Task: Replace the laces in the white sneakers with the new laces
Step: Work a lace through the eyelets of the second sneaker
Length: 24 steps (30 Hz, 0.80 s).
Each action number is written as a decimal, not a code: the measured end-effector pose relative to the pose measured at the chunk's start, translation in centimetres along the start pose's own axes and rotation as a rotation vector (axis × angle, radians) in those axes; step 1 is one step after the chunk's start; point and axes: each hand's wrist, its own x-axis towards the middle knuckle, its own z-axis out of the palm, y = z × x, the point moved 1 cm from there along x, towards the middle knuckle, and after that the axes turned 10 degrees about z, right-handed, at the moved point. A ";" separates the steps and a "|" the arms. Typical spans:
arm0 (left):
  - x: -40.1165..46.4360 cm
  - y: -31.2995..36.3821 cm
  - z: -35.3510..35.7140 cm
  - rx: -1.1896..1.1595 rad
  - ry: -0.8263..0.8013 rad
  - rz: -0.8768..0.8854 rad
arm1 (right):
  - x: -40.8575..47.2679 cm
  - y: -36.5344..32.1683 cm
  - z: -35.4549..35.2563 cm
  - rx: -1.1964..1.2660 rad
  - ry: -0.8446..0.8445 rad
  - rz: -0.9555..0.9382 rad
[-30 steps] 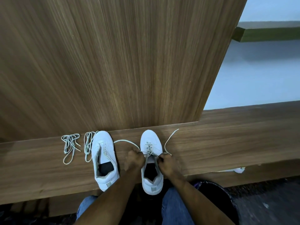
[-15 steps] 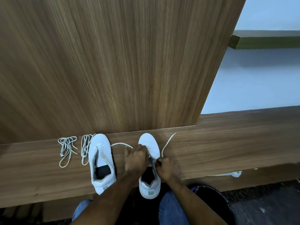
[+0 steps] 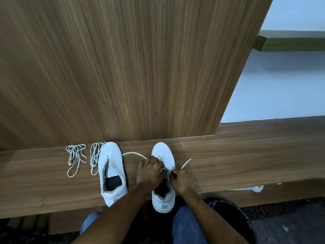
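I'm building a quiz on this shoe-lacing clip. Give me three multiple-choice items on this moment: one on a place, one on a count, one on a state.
1. Where do the two loose lace bundles lie?
A. Left of the unlaced sneaker
B. Inside a sneaker
C. On the floor

2. How many sneakers stand on the bench?
A. One
B. Two
C. Three

3. What are the hands doing?
A. Resting flat
B. Lifting a sneaker
C. Both pinching the lace at the right-side sneaker

Answers: 1 A, the lace bundles lie on the bench beside the unlaced sneaker. 2 B, that one plus the right-side sneaker. 3 C, left hand and right hand pinch the lace over its eyelets.
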 end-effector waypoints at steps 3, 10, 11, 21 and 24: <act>0.1 0.4 0.1 0.169 -0.035 -0.009 | -0.1 -0.1 -0.1 -0.007 0.002 0.003; 0.5 0.5 -2.5 -0.270 0.495 -0.246 | -0.2 -0.2 -0.3 0.003 -0.005 0.009; 0.8 0.2 -3.5 -0.502 0.603 -0.344 | -0.2 -0.2 -0.3 0.005 -0.004 0.010; 1.9 -1.8 -3.1 -0.497 0.529 -0.451 | -0.4 0.0 -0.3 0.007 0.008 -0.003; 1.0 -0.2 -1.0 -0.205 0.181 -0.143 | -0.4 0.0 -0.4 0.013 0.000 0.010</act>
